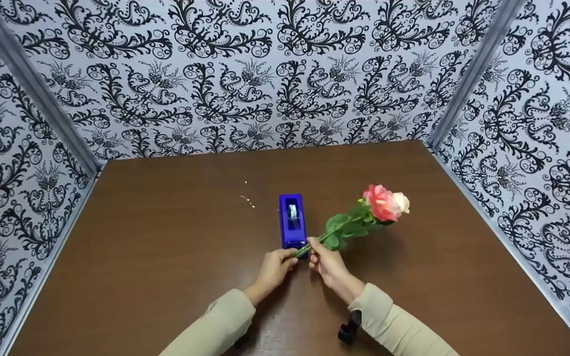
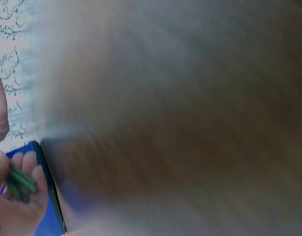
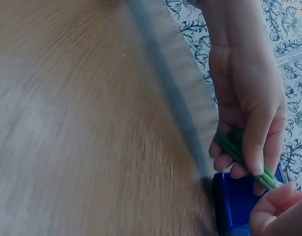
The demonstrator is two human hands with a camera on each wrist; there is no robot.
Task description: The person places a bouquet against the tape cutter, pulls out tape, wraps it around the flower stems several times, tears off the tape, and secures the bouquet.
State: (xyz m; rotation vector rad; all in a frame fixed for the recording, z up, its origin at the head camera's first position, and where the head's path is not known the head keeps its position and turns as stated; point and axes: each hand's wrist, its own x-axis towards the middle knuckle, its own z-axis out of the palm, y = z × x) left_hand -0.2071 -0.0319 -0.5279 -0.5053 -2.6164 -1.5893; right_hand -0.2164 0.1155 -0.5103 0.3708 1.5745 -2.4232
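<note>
A bunch of artificial flowers, with a pink bloom (image 1: 383, 202) and a cream one (image 1: 401, 202), slants up to the right above the table. Its green stems (image 3: 229, 147) are gathered near their lower ends. My left hand (image 1: 275, 269) pinches those ends between thumb and fingers. Slightly higher up, my right hand (image 1: 332, 267) pinches the same stems, close beside the left. Just beyond both hands stands a blue tape dispenser (image 1: 293, 232) with a tape roll (image 1: 292, 212) in it. The stems cross its near end; whether tape is on them is unclear.
Several small pale bits (image 1: 248, 200) lie on the brown table (image 1: 166, 237) left of the dispenser. Patterned walls (image 1: 225, 74) enclose the table at the back and sides. A black wrist device (image 1: 349, 326) hangs beneath the right sleeve.
</note>
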